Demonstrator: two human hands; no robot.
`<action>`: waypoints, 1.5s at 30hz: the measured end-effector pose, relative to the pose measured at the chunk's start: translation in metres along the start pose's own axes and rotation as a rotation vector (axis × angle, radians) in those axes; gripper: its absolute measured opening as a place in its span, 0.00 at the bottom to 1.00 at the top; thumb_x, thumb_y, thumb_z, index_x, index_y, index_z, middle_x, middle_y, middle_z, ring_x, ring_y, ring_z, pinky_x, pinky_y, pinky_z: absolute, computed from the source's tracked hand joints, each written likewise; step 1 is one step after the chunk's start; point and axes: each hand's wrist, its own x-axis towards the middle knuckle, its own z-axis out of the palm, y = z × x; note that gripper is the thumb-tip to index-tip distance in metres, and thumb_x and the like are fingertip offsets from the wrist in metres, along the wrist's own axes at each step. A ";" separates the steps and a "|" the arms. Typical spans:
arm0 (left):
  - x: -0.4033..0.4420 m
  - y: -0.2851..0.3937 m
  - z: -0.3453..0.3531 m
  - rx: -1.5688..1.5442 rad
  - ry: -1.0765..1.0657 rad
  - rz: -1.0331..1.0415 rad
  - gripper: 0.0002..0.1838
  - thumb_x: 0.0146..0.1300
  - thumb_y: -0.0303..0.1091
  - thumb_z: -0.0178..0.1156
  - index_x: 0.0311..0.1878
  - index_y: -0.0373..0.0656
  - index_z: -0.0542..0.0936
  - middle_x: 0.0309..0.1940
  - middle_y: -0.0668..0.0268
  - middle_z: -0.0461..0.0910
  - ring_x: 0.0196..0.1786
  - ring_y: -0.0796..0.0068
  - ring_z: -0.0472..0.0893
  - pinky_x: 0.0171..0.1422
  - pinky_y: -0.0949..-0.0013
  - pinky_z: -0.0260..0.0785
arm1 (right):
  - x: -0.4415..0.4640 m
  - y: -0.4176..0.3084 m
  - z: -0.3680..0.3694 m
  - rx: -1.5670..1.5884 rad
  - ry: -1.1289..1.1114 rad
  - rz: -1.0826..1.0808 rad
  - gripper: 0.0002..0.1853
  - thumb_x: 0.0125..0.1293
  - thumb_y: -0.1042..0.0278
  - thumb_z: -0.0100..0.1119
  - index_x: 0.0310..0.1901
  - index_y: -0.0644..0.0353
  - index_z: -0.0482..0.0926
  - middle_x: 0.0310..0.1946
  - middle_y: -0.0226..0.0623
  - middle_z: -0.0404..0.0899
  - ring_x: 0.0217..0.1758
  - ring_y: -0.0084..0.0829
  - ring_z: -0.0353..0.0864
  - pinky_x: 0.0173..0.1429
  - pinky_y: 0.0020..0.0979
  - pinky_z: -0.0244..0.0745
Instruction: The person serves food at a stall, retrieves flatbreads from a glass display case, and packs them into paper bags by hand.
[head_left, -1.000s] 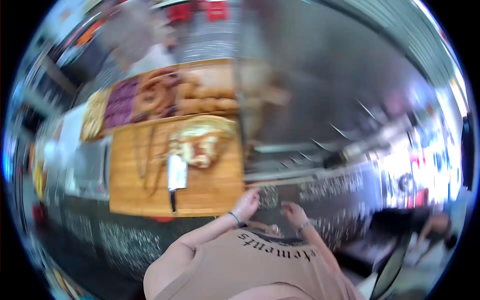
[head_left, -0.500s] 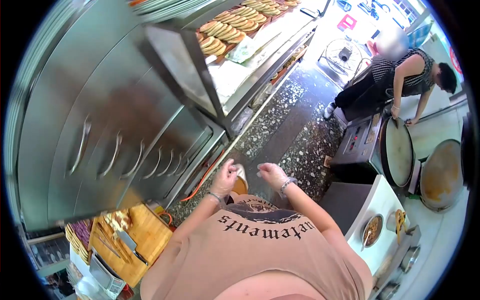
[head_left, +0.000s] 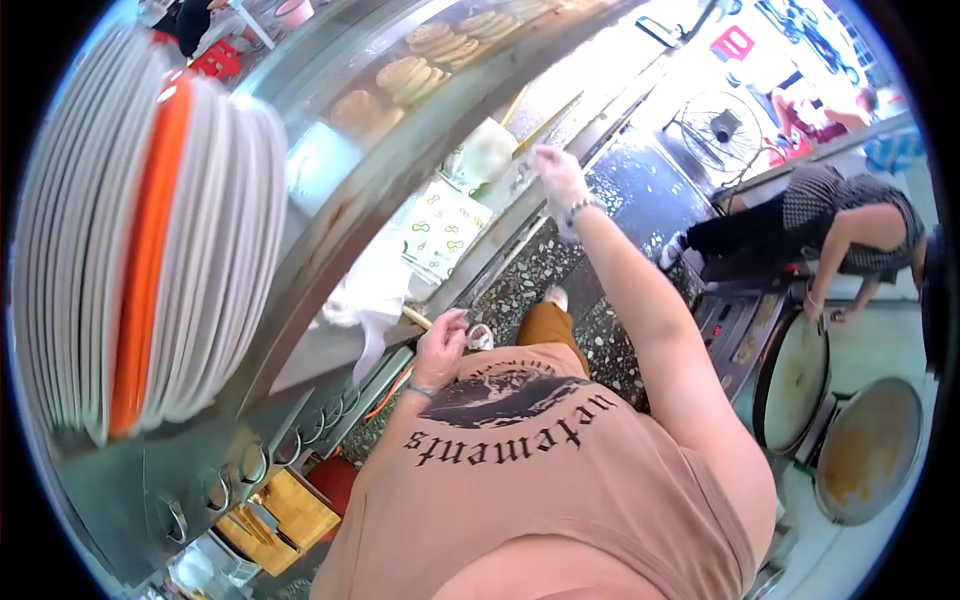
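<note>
My left hand [head_left: 442, 350], in a clear plastic glove, is held low in front of my shirt, near the counter edge. Its fingers are loosely curled, with nothing visible in them. My right hand [head_left: 562, 180], also gloved, reaches forward by the edge of the counter, fingers partly bent and apart, holding nothing that I can see. To its left on the counter lie a printed paper bag stack [head_left: 440, 232] and a crumpled plastic bag [head_left: 485, 155]. White plastic bags [head_left: 375, 300] hang over the counter edge near my left hand.
Stacked plates [head_left: 215, 260], one orange, stand at left. Flatbreads [head_left: 410, 78] lie behind glass. A floor fan [head_left: 722, 128] stands ahead. At right a co-worker [head_left: 850, 220] bends over a round griddle [head_left: 795, 385]; another griddle [head_left: 868, 450] is nearer. A cutting board [head_left: 300, 512] lies lower left.
My view has turned and shifted toward the counter, bringing the plates close. My right hand has stretched forward toward the counter; my left hand stays low near my body.
</note>
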 end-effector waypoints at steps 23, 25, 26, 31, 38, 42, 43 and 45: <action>0.290 -0.044 0.043 0.928 0.593 -0.427 0.25 0.52 0.30 0.61 0.56 0.43 0.73 0.54 0.51 0.73 0.59 0.49 0.71 0.61 0.52 0.67 | 0.346 0.004 0.137 -1.598 -0.939 -0.690 0.26 0.62 0.55 0.58 0.61 0.53 0.73 0.54 0.38 0.79 0.55 0.34 0.81 0.55 0.34 0.77; 0.297 -0.044 0.042 1.032 0.536 -0.524 0.22 0.51 0.31 0.63 0.52 0.42 0.75 0.51 0.53 0.74 0.57 0.53 0.72 0.59 0.54 0.69 | 0.350 0.005 0.130 -1.474 -0.827 -0.529 0.25 0.60 0.56 0.61 0.59 0.52 0.74 0.56 0.37 0.78 0.56 0.35 0.80 0.56 0.33 0.77; 0.303 -0.038 0.041 1.025 0.537 -0.524 0.22 0.51 0.31 0.63 0.52 0.42 0.75 0.51 0.53 0.74 0.57 0.53 0.72 0.59 0.54 0.69 | 0.361 0.021 0.130 -1.434 -0.788 -0.476 0.25 0.59 0.57 0.61 0.58 0.52 0.75 0.56 0.37 0.78 0.56 0.35 0.80 0.56 0.33 0.77; 0.315 -0.048 0.030 1.015 0.434 -0.613 0.12 0.57 0.30 0.55 0.46 0.44 0.78 0.46 0.55 0.75 0.46 0.54 0.79 0.48 0.56 0.74 | 0.376 0.036 0.129 -1.471 -0.793 -0.777 0.16 0.69 0.62 0.51 0.54 0.57 0.77 0.48 0.41 0.82 0.56 0.38 0.79 0.58 0.36 0.73; 0.320 -0.055 0.032 1.050 0.599 -0.462 0.09 0.59 0.30 0.53 0.41 0.44 0.80 0.40 0.58 0.80 0.46 0.57 0.80 0.48 0.54 0.74 | 0.317 -0.023 0.040 0.427 -0.852 0.504 0.19 0.69 0.63 0.52 0.58 0.62 0.72 0.54 0.40 0.77 0.59 0.39 0.76 0.61 0.39 0.73; 0.322 -0.057 0.021 1.079 0.419 -0.479 0.07 0.59 0.31 0.53 0.37 0.43 0.80 0.39 0.58 0.80 0.45 0.54 0.80 0.48 0.52 0.74 | 0.295 -0.024 0.028 0.760 -0.706 0.662 0.23 0.68 0.58 0.54 0.61 0.57 0.70 0.59 0.39 0.74 0.61 0.41 0.74 0.62 0.48 0.71; 0.320 -0.054 0.018 1.101 0.393 -0.477 0.07 0.59 0.31 0.53 0.36 0.44 0.80 0.38 0.58 0.81 0.45 0.53 0.80 0.48 0.52 0.73 | 0.293 -0.019 0.031 0.783 -0.736 0.613 0.26 0.68 0.55 0.54 0.64 0.55 0.68 0.61 0.38 0.72 0.62 0.42 0.73 0.62 0.52 0.70; 0.312 -0.048 0.009 1.044 0.405 -0.522 0.07 0.60 0.32 0.53 0.36 0.44 0.80 0.38 0.57 0.81 0.45 0.52 0.80 0.48 0.52 0.73 | 0.298 -0.009 0.032 0.871 -0.954 0.666 0.25 0.67 0.58 0.55 0.63 0.57 0.68 0.60 0.38 0.73 0.62 0.41 0.73 0.64 0.49 0.70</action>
